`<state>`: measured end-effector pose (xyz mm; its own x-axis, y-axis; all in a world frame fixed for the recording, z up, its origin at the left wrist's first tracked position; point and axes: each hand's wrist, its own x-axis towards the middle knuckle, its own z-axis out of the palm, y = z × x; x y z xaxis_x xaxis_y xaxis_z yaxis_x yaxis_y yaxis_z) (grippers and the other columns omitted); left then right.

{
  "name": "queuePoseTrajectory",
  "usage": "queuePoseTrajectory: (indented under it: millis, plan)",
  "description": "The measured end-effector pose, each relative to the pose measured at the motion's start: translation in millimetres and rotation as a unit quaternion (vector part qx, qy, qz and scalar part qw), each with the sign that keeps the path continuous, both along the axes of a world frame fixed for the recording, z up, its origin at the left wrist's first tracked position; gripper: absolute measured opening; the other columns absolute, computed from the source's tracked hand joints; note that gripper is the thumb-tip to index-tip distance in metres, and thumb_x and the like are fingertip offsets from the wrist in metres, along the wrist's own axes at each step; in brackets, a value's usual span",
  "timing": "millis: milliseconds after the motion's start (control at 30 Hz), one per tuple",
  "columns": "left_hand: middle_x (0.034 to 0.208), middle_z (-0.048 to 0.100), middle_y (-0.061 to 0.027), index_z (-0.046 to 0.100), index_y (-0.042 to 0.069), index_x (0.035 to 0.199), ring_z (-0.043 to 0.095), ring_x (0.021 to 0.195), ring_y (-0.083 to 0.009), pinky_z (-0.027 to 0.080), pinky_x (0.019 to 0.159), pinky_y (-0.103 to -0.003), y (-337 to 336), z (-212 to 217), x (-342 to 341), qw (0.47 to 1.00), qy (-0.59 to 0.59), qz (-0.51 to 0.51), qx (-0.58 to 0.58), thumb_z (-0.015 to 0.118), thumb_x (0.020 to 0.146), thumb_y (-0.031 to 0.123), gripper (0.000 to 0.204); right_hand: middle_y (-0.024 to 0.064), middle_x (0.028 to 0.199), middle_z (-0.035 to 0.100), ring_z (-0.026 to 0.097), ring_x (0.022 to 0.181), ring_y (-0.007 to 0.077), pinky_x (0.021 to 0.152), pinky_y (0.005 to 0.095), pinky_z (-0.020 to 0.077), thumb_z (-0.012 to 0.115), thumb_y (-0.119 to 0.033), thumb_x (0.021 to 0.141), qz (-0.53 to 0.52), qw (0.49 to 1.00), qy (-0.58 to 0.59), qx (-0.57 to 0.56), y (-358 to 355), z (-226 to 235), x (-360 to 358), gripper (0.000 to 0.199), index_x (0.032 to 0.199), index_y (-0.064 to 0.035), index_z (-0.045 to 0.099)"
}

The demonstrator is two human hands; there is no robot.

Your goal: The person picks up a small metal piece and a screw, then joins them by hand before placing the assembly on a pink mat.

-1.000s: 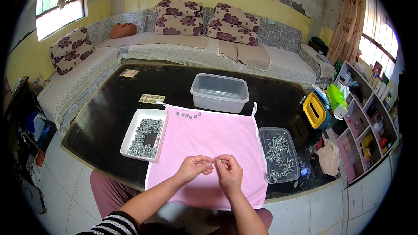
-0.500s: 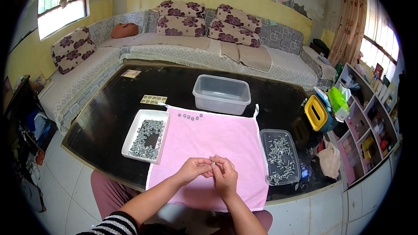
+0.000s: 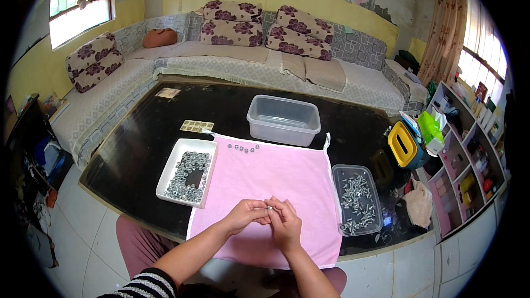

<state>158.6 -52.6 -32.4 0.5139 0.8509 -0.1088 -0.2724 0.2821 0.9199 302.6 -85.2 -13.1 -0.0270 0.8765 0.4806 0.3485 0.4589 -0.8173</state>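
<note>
A: Here we are at the bench (image 3: 132, 149), and your left hand (image 3: 245, 216) meets your right hand (image 3: 286, 228) over the pink cloth (image 3: 298, 174). What have you got there?

B: A tiny metal piece (image 3: 270, 208), right where your fingertips come together! Both grips are pinched on it, thumbs and forefingers tight, though your fingers hide most of its shape.

A: And where does that put it? Above the near half of the cloth, between your two hands.

B: Off to your left, the white box (image 3: 172, 164), overlapping the cloth's edge, with a heap of nuts (image 3: 194, 160) inside!

A: To your right, just beside the cloth, the clear tray (image 3: 376, 198), scattered with bolts (image 3: 359, 201) lying every which way.

B: Look up toward the cloth's far edge: you have a short, uneven line of loose pieces (image 3: 241, 149), small and grey.

A: And past that edge, the clear tub (image 3: 284, 132) stands upright on the dark bench, well apart from your hands!
</note>
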Motion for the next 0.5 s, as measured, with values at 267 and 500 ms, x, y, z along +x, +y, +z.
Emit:
queuePoseTrajectory:
  millis: [267,500]
  plan:
    - [0.090,0.061,-0.0083,0.056,-0.001,0.103,0.060,0.078,-0.0121,0.050,0.075,-0.025,2.0,-1.9,-0.7,0.998,-0.044,0.013,-0.053,0.053,0.086,0.009,0.020,0.0097,0.092,0.064,0.056,0.100,0.0269,0.094,0.0407,0.0342,0.058,-0.007,0.079,-0.052,0.997,-0.036,0.037,0.1,3.1,2.0,0.011,0.090,-0.0053,0.061]
    - [0.089,0.062,-0.0096,0.057,-0.002,0.100,0.061,0.078,-0.0138,0.051,0.073,-0.025,-1.7,6.3,2.1,0.997,-0.028,0.053,-0.043,0.057,0.083,0.007,0.019,0.0072,0.080,0.062,0.056,0.083,0.0242,0.075,0.0336,0.0421,0.064,-0.009,0.073,-0.098,0.991,-0.045,0.073,1.8,6.0,6.5,0.009,0.081,-0.0060,0.062]
